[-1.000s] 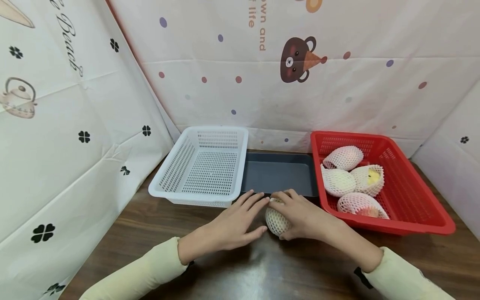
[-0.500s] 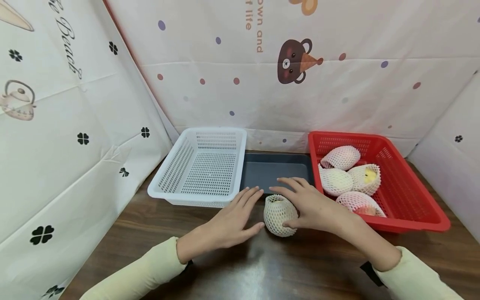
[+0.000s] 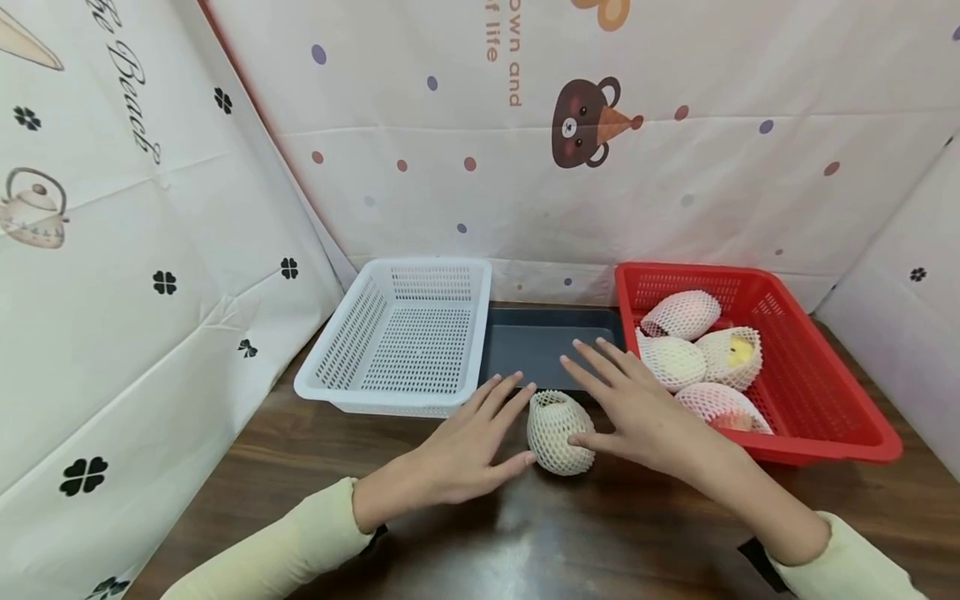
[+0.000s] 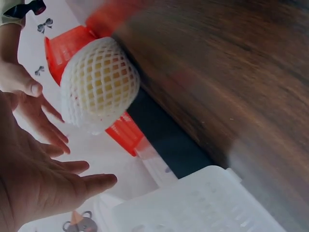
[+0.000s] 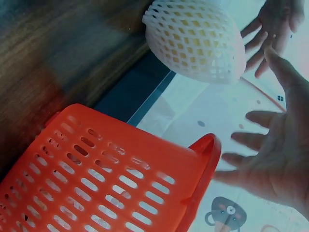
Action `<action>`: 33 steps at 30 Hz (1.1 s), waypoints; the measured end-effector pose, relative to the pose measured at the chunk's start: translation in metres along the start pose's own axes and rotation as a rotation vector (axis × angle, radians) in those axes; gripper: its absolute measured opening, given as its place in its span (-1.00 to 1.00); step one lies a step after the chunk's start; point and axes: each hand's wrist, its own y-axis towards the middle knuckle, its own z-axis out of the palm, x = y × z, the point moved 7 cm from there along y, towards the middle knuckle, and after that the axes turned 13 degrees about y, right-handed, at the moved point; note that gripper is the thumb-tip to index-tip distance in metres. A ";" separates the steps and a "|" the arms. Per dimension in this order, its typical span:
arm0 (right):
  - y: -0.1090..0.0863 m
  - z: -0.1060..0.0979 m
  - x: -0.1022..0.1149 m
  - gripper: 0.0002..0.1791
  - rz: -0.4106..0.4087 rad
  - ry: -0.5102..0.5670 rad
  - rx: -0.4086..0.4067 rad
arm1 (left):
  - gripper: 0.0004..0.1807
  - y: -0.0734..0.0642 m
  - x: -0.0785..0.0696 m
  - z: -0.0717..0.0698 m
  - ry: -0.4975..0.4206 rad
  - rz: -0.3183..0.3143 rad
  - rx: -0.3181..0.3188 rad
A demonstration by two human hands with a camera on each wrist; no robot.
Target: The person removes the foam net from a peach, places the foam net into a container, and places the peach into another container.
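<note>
One fruit (image 3: 558,437) in a white foam net stands on the wooden table between the two hands, the net's opening at its top. Yellow shows through the mesh of the netted fruit (image 4: 101,79) in the left wrist view. My left hand (image 3: 465,450) is on its left, fingers extended and thumb pointing toward it, nothing in the grasp. On the other side, my right hand (image 3: 652,417) spreads its fingers forward, with the thumb tip overlapping the net's right side in the head view. Both palms face the fruit in the wrist views.
A white perforated basket (image 3: 318,387) stands at the back left. Behind the fruit lies a dark shallow tray (image 3: 540,354). The red basket (image 3: 832,417) on the right holds several net-wrapped fruits (image 3: 682,315). Printed cloth (image 3: 420,200) hangs at the back and sides.
My right hand has let go of the netted fruit, drawn back to the right and spread its fingers. The fruit now sits more upright. My left hand has hardly moved.
</note>
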 end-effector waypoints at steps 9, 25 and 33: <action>-0.015 -0.003 -0.002 0.10 0.161 -0.053 -0.011 | -0.08 0.000 -0.008 -0.017 0.260 0.005 -0.075; -0.021 -0.003 -0.004 0.03 0.157 -0.027 0.016 | -0.12 0.004 0.000 -0.016 0.226 -0.033 0.011; -0.020 -0.001 -0.002 -0.04 0.121 -0.035 0.026 | -0.16 0.005 0.000 -0.017 0.236 -0.024 0.010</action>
